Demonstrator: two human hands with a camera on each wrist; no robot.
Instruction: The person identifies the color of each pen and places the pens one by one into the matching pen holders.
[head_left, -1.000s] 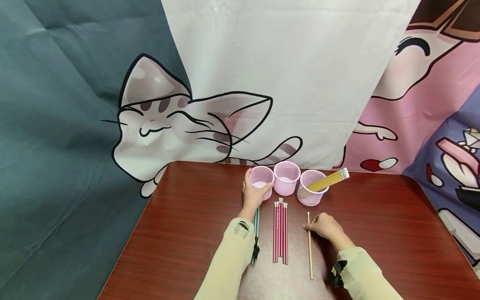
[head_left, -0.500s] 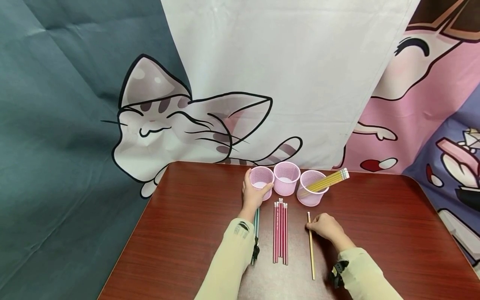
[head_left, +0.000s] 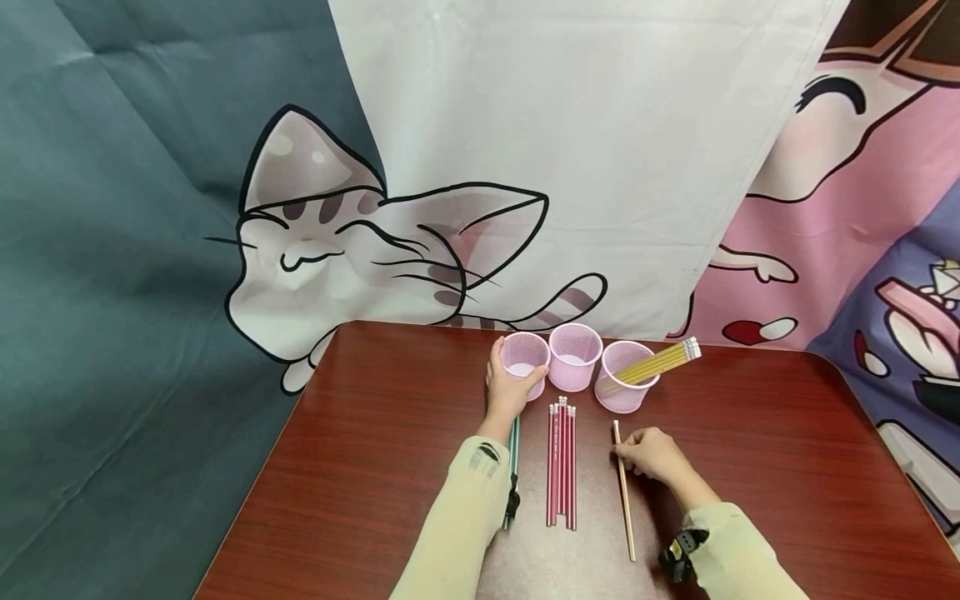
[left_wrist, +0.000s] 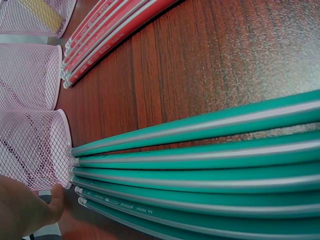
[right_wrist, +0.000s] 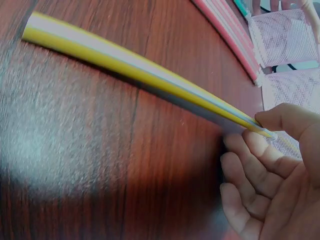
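Note:
My left hand (head_left: 507, 390) grips the leftmost pink mesh pencil cup (head_left: 525, 353), thumb on the near right side and fingers along the left. Several green pencils (left_wrist: 200, 178) lie side by side below that cup, partly hidden by my left arm in the head view. My right hand (head_left: 654, 455) pinches a single yellow pencil (right_wrist: 140, 70) between thumb and index finger near its eraser end. The other right fingers curl loosely beneath. The pencil's far end points toward the front edge of the table.
A second pink mesh cup (head_left: 573, 377) stands in the middle of the row. The right cup (head_left: 617, 400) holds several yellow pencils (head_left: 662, 362) leaning right. Several red pencils (head_left: 562, 467) lie between my arms. Behind the table (head_left: 360, 467) hangs a printed cloth (head_left: 600, 150).
My right thumb and finger have closed on the single yellow pencil, whose front end has swung slightly right and eraser end shifted slightly back. The left hand stays on its cup.

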